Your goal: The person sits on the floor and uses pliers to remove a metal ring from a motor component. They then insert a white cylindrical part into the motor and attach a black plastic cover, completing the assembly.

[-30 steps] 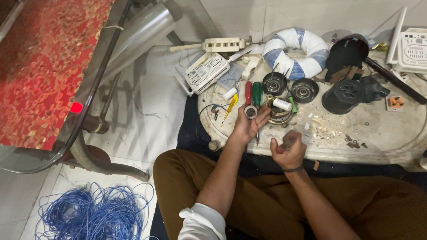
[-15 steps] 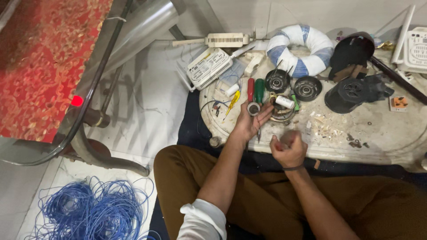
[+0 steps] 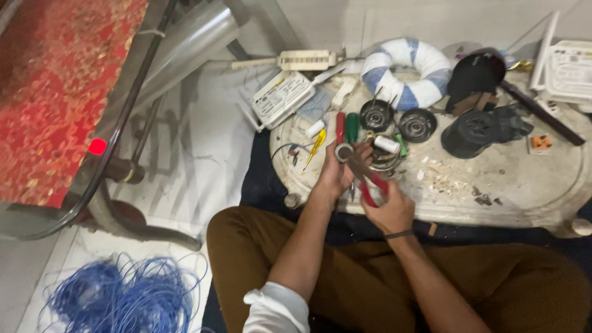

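Note:
My left hand (image 3: 336, 172) holds a small grey cylindrical part (image 3: 343, 152) at its fingertips, over the front of a low white oval board (image 3: 518, 185). My right hand (image 3: 390, 208) grips red-handled pliers (image 3: 370, 182) whose jaws reach up to that part. Just beyond the hands lie a red-handled screwdriver (image 3: 340, 126), a green-handled screwdriver (image 3: 351, 126), a yellow tester (image 3: 316, 144) and a white roll (image 3: 387, 144). I sit cross-legged in brown trousers.
On the board lie two black round parts (image 3: 377, 115), a black motor housing (image 3: 472, 132), a blue-and-white ring (image 3: 407, 73) and scattered scraps. White electrical devices (image 3: 280, 97) lie to the left. Blue wire (image 3: 123, 296) is coiled on the floor by a glass table with a red mat (image 3: 55, 86).
My right hand, a closed fist low near the board edge earlier, has risen and brought the red pliers to the part in my left hand. The view has shifted slightly.

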